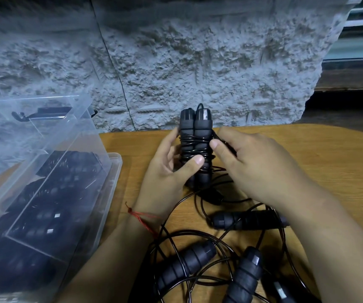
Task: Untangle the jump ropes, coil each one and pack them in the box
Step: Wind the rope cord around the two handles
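Note:
My left hand (171,169) grips a pair of black foam jump-rope handles (194,136) held upright side by side, with thin black cord wound around them several times. My right hand (252,162) pinches the loose cord at the right side of the handles. The cord trails down to the table below. In front of me lies a tangle of black cord (198,237) with loose handles: one lying across (244,219), one at lower middle (187,265), one at lower right (245,278). A clear plastic box (110,171) at the left holds several wound black ropes.
The box's clear lid (44,119) stands raised at the back left. The wooden table (318,154) ends at a rough grey stone wall (198,62). A red thread bracelet (141,217) is on my left wrist.

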